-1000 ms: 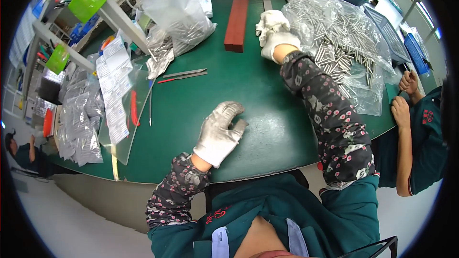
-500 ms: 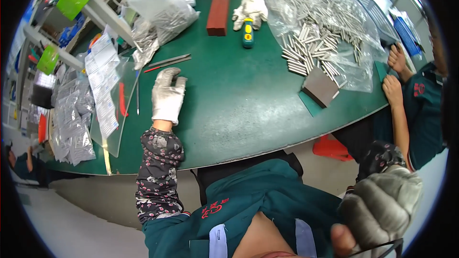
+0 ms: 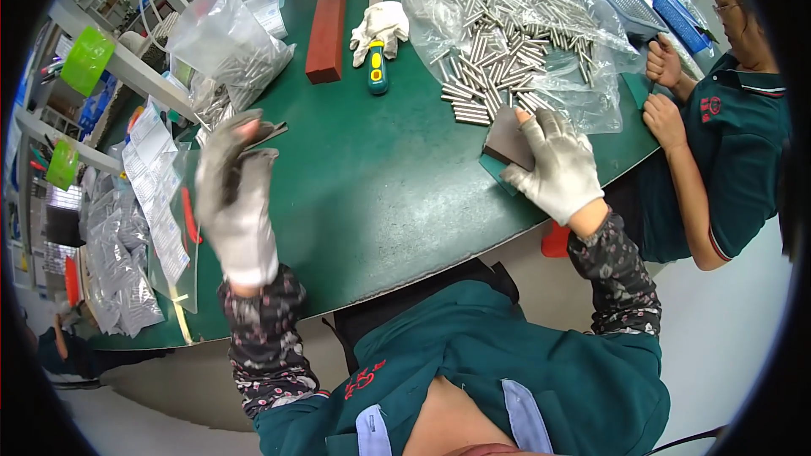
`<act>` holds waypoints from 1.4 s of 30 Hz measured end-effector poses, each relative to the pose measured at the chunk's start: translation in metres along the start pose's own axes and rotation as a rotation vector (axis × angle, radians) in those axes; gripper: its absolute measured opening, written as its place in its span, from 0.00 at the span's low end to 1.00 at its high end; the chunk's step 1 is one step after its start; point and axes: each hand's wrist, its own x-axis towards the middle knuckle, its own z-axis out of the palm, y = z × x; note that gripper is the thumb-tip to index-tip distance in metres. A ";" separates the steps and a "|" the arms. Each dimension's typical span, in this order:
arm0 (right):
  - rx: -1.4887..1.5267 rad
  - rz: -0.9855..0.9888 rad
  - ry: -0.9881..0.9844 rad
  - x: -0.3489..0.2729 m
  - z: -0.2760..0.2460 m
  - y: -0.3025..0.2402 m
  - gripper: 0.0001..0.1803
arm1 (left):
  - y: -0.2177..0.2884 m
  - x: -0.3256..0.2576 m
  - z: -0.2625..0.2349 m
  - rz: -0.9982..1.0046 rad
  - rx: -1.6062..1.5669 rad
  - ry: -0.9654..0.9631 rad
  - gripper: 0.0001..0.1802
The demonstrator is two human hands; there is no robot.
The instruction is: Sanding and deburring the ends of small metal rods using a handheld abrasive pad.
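Observation:
My left hand (image 3: 241,203), in a pale work glove with a bare fingertip showing, is raised over the left part of the green table. Its fingers are apart, a little blurred, and nothing shows in them. Behind it, partly hidden, lies a slim grey metal tool (image 3: 269,135). My right hand (image 3: 559,165), gloved too, reaches over the right end of a dark brown block (image 3: 509,137), thumb at the near side and fingers at the far side. The block rests on a green sheet (image 3: 498,171), beside a heap of short metal rods (image 3: 498,67) on clear plastic.
A long red-brown bar (image 3: 328,34), a white glove (image 3: 384,21) and a green-and-yellow handle (image 3: 377,72) lie at the back. Bags of parts (image 3: 232,51) and paper sheets (image 3: 160,186) stand left. A co-worker's hands (image 3: 666,89) hold a green piece at the right.
My right hand has come from close to the camera down to the dark block. The left hand has lifted and moved back left. The whole view has shifted with my head.

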 end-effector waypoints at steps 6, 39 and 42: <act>0.095 0.040 -0.029 0.010 0.005 0.001 0.30 | 0.114 -0.011 -0.027 0.651 -0.538 -0.055 0.14; -0.236 -0.264 -0.078 0.085 0.054 -0.037 0.02 | -0.143 0.031 -0.066 -0.052 1.341 -0.374 0.10; -0.169 -0.267 -0.064 0.088 0.046 -0.042 0.02 | -0.144 0.034 -0.067 -0.112 1.387 -0.405 0.10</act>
